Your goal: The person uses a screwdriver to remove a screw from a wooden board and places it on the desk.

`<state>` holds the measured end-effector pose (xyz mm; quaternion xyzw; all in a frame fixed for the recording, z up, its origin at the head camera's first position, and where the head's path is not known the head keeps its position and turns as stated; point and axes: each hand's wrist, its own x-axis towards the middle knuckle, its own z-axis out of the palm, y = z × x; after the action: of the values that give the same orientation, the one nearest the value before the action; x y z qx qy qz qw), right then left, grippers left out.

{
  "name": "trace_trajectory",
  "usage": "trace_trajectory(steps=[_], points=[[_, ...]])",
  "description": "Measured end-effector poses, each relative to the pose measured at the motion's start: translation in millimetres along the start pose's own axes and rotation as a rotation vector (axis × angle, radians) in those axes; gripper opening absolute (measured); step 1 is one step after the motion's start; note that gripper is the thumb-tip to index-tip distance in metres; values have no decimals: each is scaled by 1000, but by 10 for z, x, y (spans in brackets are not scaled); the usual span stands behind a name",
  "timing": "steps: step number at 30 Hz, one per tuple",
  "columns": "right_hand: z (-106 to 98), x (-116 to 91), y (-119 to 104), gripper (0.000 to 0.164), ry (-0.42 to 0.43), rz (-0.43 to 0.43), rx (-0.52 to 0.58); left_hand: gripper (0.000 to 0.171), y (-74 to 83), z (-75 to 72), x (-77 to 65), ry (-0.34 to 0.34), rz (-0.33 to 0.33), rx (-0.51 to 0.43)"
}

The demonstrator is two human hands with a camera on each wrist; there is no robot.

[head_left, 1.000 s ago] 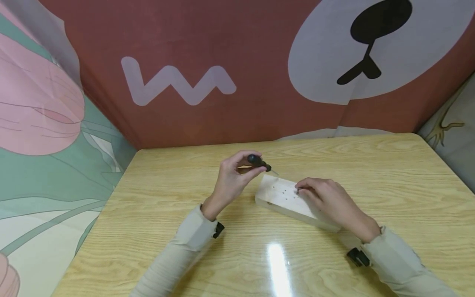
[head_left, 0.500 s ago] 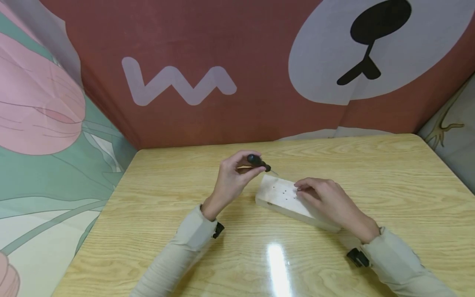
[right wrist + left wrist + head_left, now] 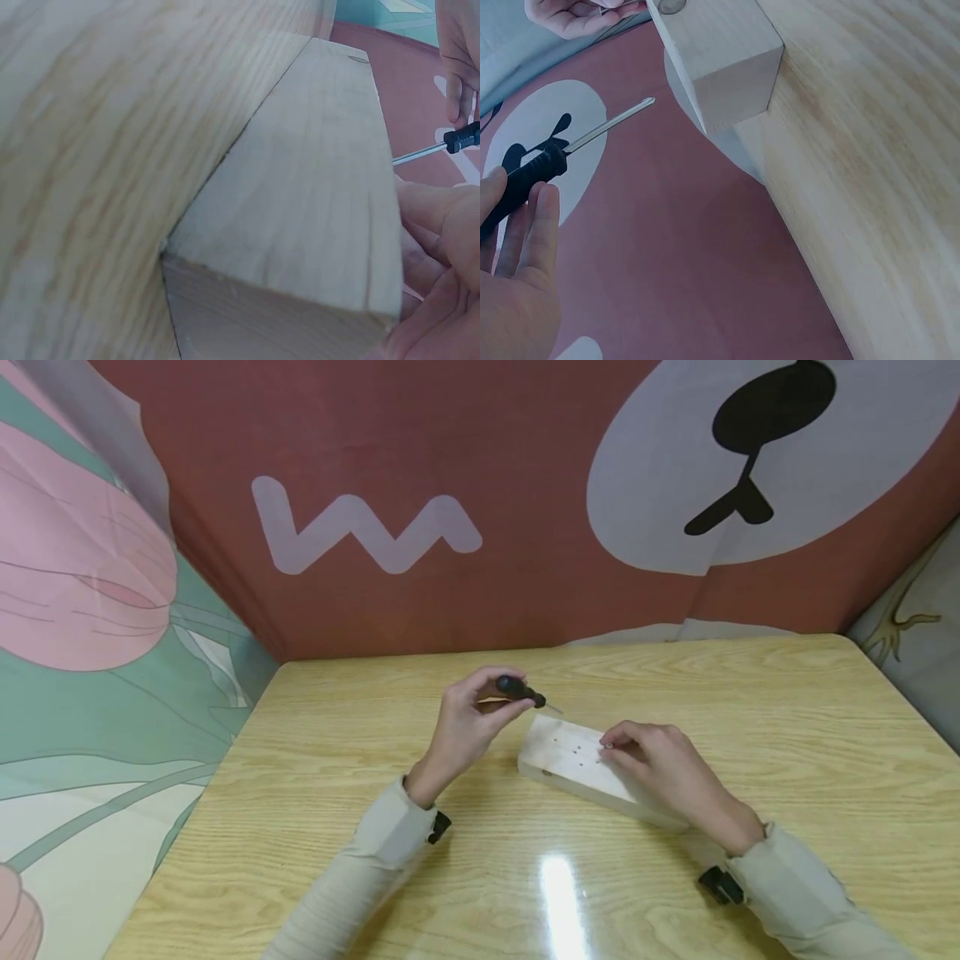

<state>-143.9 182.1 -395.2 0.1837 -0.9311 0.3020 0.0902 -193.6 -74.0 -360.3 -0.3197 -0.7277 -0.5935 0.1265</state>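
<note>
In the head view my left hand (image 3: 467, 714) grips a black-handled screwdriver (image 3: 517, 687) by its handle, fingers and thumb around it. Its thin shaft, with what looks like a cross tip (image 3: 646, 103) in the left wrist view, points right and sits just above the far left end of a pale wooden block (image 3: 570, 764). Several small dark holes or screw heads dot the block's top. Over that top, my right hand (image 3: 671, 772) pinches a small metal screw (image 3: 608, 746) between thumb and forefinger. The fingers cover most of the screw, and the right hand hides the block's right part.
The block lies at a slant on a wood-grain table (image 3: 337, 752). Behind the table stands a red printed backdrop (image 3: 517, 593), with a green and pink one (image 3: 82, 710) at the left. A bright light reflection shows near the front.
The right fingertips have shifted slightly on the screw, which now shows a bright end between them. The left hand and screwdriver have stayed nearly still; the whole view has tilted a little.
</note>
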Motion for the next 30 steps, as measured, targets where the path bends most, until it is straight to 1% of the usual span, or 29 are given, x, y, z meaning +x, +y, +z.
trace_trajectory(steps=[9,18,25,28,30], points=[[3,-17,12,7,6,-25,-30,29,-19,-55,-39,15,-24,10],[11,-25,38,9,35,-78,-40,28,-35,-103,-49,27,-21,-20],[-67,-17,19,13,57,-114,1,29,-56,-151,-65,21,-18,-8],[-101,-15,19,13,56,-107,-6,29,-63,-170,-77,22,-24,-3],[-121,-19,24,13,52,-88,-8,29,-66,-182,-85,25,-30,0]])
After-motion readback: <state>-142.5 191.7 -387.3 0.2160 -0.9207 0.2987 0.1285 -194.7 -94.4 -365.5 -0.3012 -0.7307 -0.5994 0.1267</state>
